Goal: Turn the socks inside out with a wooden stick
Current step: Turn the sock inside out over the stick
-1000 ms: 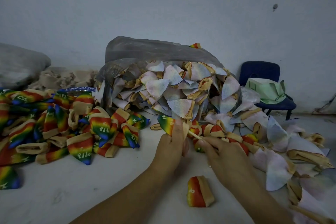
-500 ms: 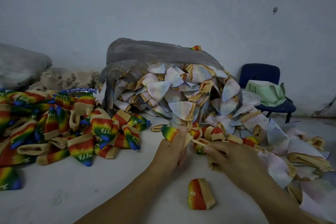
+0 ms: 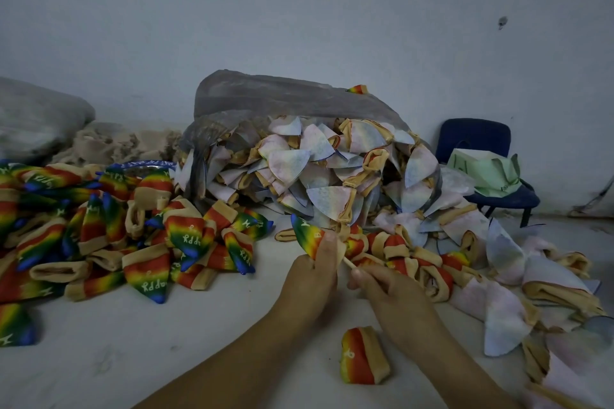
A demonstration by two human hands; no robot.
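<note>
My left hand [image 3: 310,279] grips a rainbow sock [image 3: 305,234] whose pointed toe sticks up and to the left. A thin wooden stick [image 3: 349,263] runs from my right hand [image 3: 388,285] into the sock's tan cuff. Only a short piece of the stick shows between the two hands. A small folded rainbow sock [image 3: 363,355] lies on the white surface just below my right wrist.
A heap of rainbow socks [image 3: 109,236] fills the left. Pale, inside-out socks [image 3: 332,169] spill from a grey plastic bag [image 3: 282,96] at centre and trail down the right. A blue chair [image 3: 478,143] with green paper stands at the back right.
The view has shifted slightly. Both hands stay in about the same place, with the sock and stick still held between them.
</note>
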